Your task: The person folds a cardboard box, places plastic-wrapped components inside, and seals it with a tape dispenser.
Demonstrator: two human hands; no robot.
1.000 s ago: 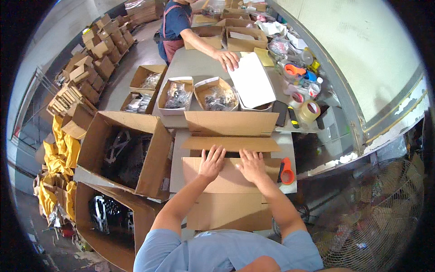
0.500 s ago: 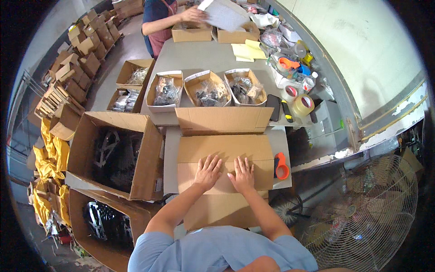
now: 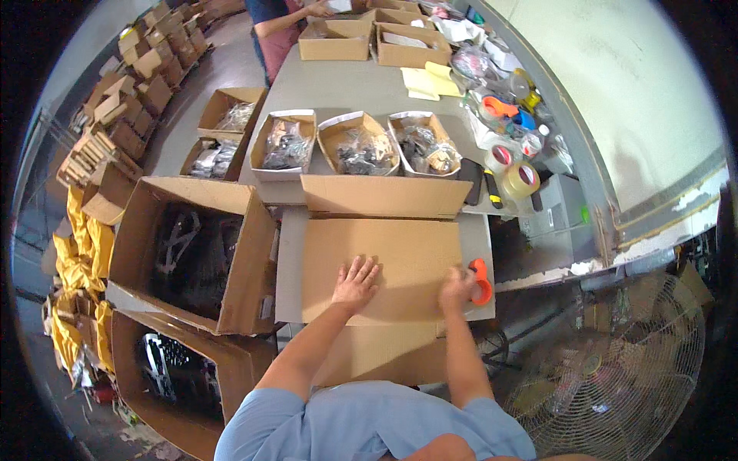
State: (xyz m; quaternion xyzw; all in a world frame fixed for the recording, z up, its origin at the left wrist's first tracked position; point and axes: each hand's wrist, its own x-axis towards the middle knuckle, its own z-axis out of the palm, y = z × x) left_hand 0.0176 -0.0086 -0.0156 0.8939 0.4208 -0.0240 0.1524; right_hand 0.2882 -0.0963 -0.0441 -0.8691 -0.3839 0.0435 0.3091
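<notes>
A flat brown cardboard box lies on the grey table in front of me, its far flap standing open. My left hand presses palm-down on the box's near edge, fingers spread. My right hand is at the box's right edge, fingers curled around an orange tape dispenser that rests there.
Three open trays of bagged dark parts stand beyond the box. Tape rolls and clutter line the right side. Large open cartons stand on the floor at my left. Another person works at the far end. A fan sits lower right.
The box flaps have been folded flat. My right hand moved from the box's middle to its right edge and closed on the orange tape dispenser. My left hand stays pressing down.
</notes>
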